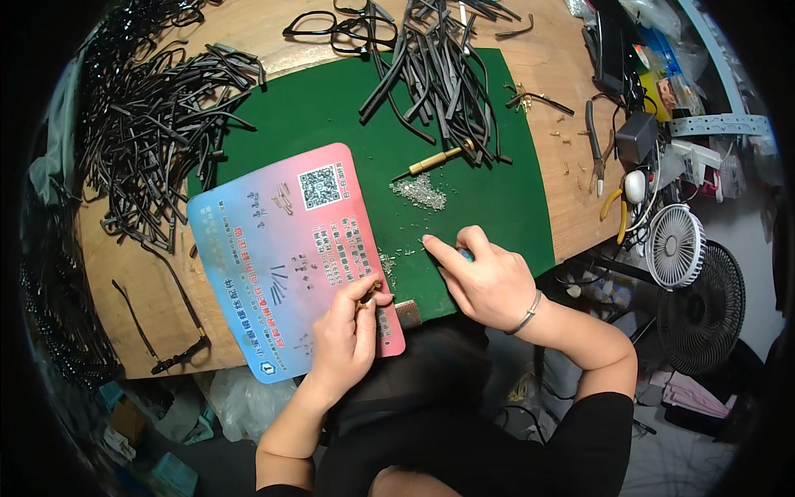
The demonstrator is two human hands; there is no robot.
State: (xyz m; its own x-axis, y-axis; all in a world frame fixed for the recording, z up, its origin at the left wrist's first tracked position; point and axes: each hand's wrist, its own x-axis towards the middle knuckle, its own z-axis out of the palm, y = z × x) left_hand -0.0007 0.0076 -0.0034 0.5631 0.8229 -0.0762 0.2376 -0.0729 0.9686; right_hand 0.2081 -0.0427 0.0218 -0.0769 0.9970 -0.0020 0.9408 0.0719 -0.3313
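My left hand (344,340) is closed over the lower right of a pink-and-blue printed mat (240,273). Its thumb and fingers pinch a small brownish-gold piece (370,295), too small and covered to name. My right hand (493,280) rests above the near edge of a green mat (290,108), index finger stretched toward a few tiny loose metal parts (404,251). A bit of something blue (465,255) shows within its curled fingers, mostly hidden. Farther up lie a pile of small silvery parts (422,192) and a brass-coloured screwdriver (431,161).
Dark eyeglass temples are heaped at the far middle (447,83) and on the left (157,124). Black eyeglass frames (339,31) lie at the back. Yellow-handled pliers (611,205), a soldering iron (595,157) and a small white fan (675,247) are on the right.
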